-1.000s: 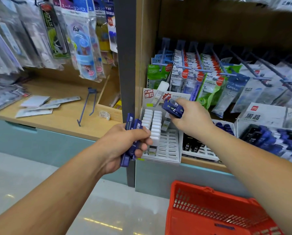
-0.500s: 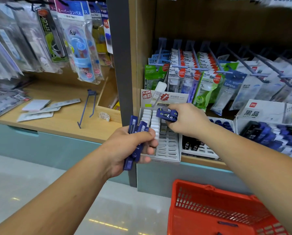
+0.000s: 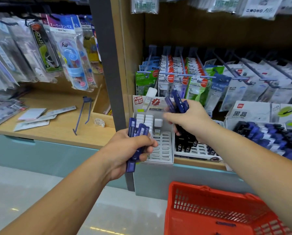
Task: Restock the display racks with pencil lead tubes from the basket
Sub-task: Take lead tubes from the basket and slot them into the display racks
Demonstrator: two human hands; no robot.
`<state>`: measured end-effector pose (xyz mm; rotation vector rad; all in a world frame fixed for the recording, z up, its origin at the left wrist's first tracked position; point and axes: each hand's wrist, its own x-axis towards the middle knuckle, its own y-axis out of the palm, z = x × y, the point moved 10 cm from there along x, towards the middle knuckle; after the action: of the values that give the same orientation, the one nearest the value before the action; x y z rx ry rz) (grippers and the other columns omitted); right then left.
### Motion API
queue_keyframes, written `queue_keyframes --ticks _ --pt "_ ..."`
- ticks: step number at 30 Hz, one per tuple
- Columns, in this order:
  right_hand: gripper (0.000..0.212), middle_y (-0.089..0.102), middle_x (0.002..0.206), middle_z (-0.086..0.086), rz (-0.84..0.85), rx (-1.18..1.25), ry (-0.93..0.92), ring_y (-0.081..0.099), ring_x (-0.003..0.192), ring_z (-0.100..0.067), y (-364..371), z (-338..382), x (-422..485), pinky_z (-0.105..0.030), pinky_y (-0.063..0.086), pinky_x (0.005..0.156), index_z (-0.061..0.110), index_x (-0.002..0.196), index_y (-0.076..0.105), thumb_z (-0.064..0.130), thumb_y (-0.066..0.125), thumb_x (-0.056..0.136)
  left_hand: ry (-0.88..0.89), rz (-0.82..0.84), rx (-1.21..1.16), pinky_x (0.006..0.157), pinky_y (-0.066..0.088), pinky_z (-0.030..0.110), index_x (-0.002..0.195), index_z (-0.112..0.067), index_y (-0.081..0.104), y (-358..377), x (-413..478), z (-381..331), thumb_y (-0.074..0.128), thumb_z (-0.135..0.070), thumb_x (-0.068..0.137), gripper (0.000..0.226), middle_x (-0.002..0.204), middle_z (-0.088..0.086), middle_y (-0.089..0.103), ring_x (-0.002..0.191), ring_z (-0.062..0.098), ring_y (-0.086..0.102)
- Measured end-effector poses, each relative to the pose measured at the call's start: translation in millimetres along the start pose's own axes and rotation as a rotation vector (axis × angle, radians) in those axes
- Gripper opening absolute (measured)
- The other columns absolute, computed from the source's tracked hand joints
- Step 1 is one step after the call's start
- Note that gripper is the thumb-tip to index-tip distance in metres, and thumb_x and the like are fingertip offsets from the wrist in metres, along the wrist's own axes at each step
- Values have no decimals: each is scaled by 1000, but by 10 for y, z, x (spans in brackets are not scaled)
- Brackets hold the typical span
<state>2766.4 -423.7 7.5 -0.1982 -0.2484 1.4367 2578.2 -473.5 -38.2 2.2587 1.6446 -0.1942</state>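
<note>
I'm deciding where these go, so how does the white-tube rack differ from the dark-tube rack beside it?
The white-tube rack holds white-capped tubes only in its back rows, front slots bare; the dark-tube rack holds dark tubes nearer its front too. The white-tube rack's printed backboard shows; the right hand hides the dark-tube rack's back. Both are white slotted trays at the shelf edge.

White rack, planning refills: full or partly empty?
Partly empty: white rack holds white tubes only at the back; front slots bare.
</note>
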Motion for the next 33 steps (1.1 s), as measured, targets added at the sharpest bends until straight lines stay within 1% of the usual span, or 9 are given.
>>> queue_keyframes --ticks 4,6,9,11,14,18,22,29,33 --pt "26 62 66 -10 27 181 120 56 51 -26 -130 -32 -375 -34 50 50 5 103 68 13 84 84 -9 43 25 57 58 32 106 -7 69 241 -3 13 72 -17 96 14 85 9 71 66 15 63" --pt "26 62 66 -9 20 199 192 56 50 -25 -227 -99 -528 -31 49 48 6 103 68 14 83 84 -27 64 48 56 59 32 107 -11 68 391 7 45 73 -22 96 17 85 6 71 64 14 63" --pt "21 61 65 -9 -15 246 281 54 48 -23 -395 -234 -694 -29 46 46 10 100 67 11 82 84 -46 70 77 43 42 24 105 -16 67 608 39 75 74 -23 95 14 81 2 67 62 13 61" --pt "21 62 67 -10 -46 312 306 54 49 -24 -497 -320 -774 -29 46 46 11 101 67 10 81 85 -46 101 75 41 31 22 102 -15 67 784 72 72 72 -11 95 10 76 2 62 62 12 58" --pt "23 64 71 -10 -105 420 293 55 51 -25 -675 -444 -866 -30 46 47 7 105 68 10 79 86 -5 160 107 42 29 21 103 -8 68 1038 147 35 65 5 92 17 73 4 63 58 10 56" --pt "24 71 70 -5 -163 395 235 59 52 -24 -973 -513 -951 -33 50 50 10 104 72 14 83 84 27 174 233 42 33 22 99 -14 70 1286 266 71 77 -2 88 17 79 7 74 67 11 68" --pt "20 68 72 -14 -189 376 198 56 48 -24 -1180 -539 -942 -31 49 45 6 104 72 10 80 86 30 181 286 43 37 21 97 -14 73 1478 351 140 83 -7 82 19 88 15 78 76 19 73" --pt "20 70 69 -10 -336 397 203 57 49 -22 -1433 -716 -838 -32 53 47 5 104 71 7 80 86 19 148 267 42 35 22 104 -6 68 1516 486 147 77 -15 91 18 92 23 77 82 27 76" --pt "21 72 74 -9 -373 427 193 60 52 -22 -1522 -754 -835 -33 54 49 7 106 72 8 80 86 22 157 305 40 33 21 100 -8 67 1537 518 168 75 -13 94 12 89 14 76 75 20 75"
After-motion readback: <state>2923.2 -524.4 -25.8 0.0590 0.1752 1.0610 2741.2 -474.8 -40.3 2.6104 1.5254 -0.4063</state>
